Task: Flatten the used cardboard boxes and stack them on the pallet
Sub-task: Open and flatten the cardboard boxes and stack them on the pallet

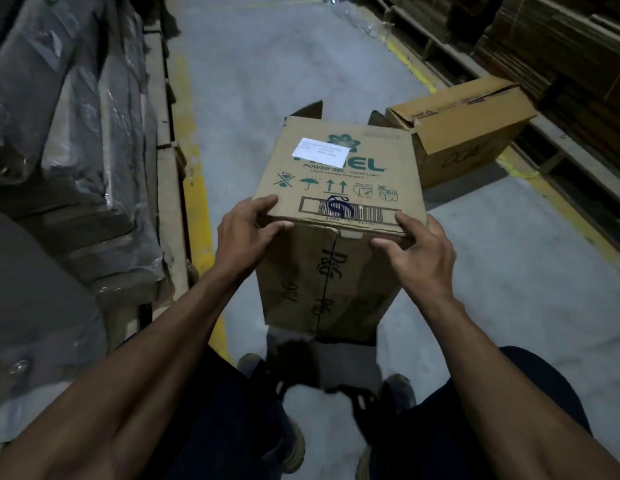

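Flanking held box (339,174), second box (464,133), wrapped pallets (69,133)

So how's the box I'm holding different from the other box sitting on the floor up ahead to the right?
The held box is gripped at its near edge by the left hand and right hand; the floor box lies untouched. The held box carries green print, a barcode and a white label; the floor box shows only dark scrawl. Both are brown cardboard, unflattened, with loose flaps.
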The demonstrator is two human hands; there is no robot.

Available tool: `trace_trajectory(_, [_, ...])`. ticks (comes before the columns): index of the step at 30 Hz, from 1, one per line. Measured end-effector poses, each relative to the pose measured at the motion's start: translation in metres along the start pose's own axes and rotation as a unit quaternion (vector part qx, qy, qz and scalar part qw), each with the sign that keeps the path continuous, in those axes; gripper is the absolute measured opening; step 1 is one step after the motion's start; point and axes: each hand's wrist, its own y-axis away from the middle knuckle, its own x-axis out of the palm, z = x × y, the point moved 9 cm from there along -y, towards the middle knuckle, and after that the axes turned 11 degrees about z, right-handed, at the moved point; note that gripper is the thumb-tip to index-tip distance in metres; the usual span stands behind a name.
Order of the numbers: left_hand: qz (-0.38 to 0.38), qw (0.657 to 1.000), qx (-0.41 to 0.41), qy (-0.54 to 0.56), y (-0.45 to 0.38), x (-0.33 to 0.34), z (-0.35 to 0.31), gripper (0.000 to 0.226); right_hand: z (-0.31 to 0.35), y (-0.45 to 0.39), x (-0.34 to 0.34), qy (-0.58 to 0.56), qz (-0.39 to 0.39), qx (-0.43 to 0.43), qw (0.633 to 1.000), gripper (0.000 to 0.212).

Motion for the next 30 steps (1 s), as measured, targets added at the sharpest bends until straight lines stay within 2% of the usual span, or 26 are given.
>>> trace_trajectory(7, [-0.058,0.998,-0.031,0.018,-0.001,-0.054,-0.032,0.072,0.045,0.002,-0.049,0.028,-0.047,-0.011,0.998,0.06])
trace_trajectory(15, [-0.076,0.996,-0.041,-0.027,-0.024,-0.074,-0.056,0.066,0.069,-0.031,-0.059,0.052,-0.013,0.019,0.998,0.061])
trace_trajectory(17, [-0.094,0.995,-0.04,-0.003,-0.031,-0.068,-0.053,0.075,0.07,-0.043,-0.052,0.025,-0.024,0.014,0.999,0.066])
trace_trajectory(20, [-0.109,0.987,-0.047,0.11,-0.035,-0.052,-0.034,0.091,0.063,-0.051,-0.039,-0.089,-0.047,0.011,0.995,0.09])
trace_trajectory(22, [-0.104,0.979,-0.035,0.17,-0.035,-0.038,-0.018,0.086,0.054,-0.051,-0.03,-0.173,-0.051,0.012,0.983,0.102])
trace_trajectory(26, [-0.063,0.978,-0.02,0.199,-0.026,-0.017,0.013,0.073,0.034,-0.047,-0.013,-0.205,-0.034,-0.01,0.978,0.094])
trace_trajectory(30, [-0.031,0.975,-0.03,0.218,-0.009,0.005,0.032,0.072,0.004,-0.031,0.009,-0.248,0.011,0.034,0.968,0.094])
